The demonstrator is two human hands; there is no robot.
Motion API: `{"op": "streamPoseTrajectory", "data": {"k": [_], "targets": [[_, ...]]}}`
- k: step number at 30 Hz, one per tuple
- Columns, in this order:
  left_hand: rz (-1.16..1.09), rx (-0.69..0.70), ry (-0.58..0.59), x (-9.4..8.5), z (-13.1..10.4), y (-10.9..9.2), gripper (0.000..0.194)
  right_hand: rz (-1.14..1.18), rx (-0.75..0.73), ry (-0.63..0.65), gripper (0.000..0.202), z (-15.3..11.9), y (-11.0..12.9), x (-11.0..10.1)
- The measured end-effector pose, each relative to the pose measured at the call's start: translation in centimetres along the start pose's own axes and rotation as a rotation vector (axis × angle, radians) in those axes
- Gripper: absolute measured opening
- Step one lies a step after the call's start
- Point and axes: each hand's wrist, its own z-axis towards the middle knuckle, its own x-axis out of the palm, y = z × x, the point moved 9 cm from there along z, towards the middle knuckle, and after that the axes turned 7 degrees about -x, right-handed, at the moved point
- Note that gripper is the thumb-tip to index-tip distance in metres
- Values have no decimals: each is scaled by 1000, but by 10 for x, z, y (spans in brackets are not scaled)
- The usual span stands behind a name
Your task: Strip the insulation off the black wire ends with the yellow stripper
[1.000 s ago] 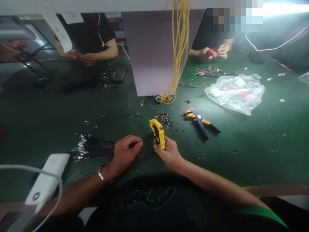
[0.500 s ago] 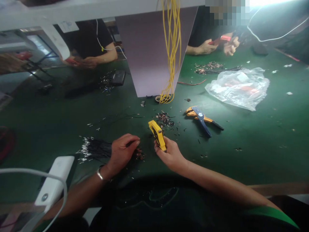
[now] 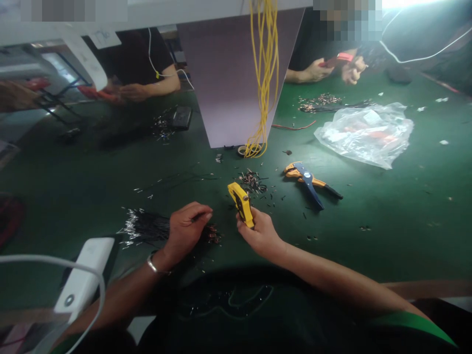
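Note:
My right hand is wrapped round a yellow wire stripper with black inner parts, its head pointing up and away from me. My left hand is closed in a pinch to the left of the tool, apart from it. What its fingertips hold, if anything, is too small to make out. Beneath and beside that hand lies a bundle of black wires, with silvery ends on the left and coppery ends on the right. Beyond the stripper is a small heap of black and coppery offcuts.
Blue-and-orange wire-stripping pliers lie to the right. Farther back are a clear plastic bag and yellow wires hanging before a pale panel. A white power strip lies front left. Two co-workers' hands work across the table.
My hands keep nearly the same place and hold; the yellow stripper has shifted very slightly. At the far left, a co-worker's hands have moved, and a red tool shows more clearly there.

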Motion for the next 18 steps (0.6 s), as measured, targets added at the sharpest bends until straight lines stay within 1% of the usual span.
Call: {"op": "streamPoseTrajectory", "data": {"k": [13,18], "targets": [[4,-12,5,0,1,6,7,-18,17,-29,12,4,-6,1],[-3,-17,7,1,2,4,7,-24,5,-52,12,4,-6,0]]}}
